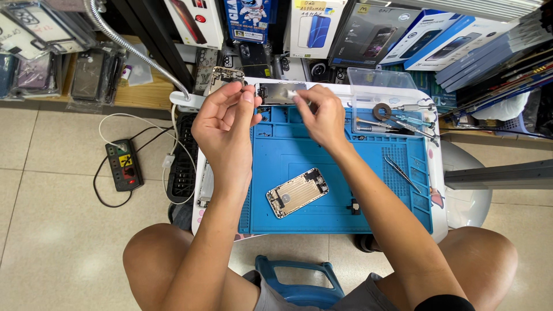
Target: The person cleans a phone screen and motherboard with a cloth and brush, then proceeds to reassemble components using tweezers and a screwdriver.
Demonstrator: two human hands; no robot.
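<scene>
We hold a flat metal phone plate [280, 92] up over the twelve o'clock edge of the blue repair mat [299, 155]. Our left hand [226, 118] pinches its left end between thumb and fingers; our right hand [321, 115] presses a small white wipe [295, 95] on its right part. The plate's long axis runs nine to three o'clock, between both hands. A gold phone housing [297, 192] lies at six o'clock, well apart.
</scene>
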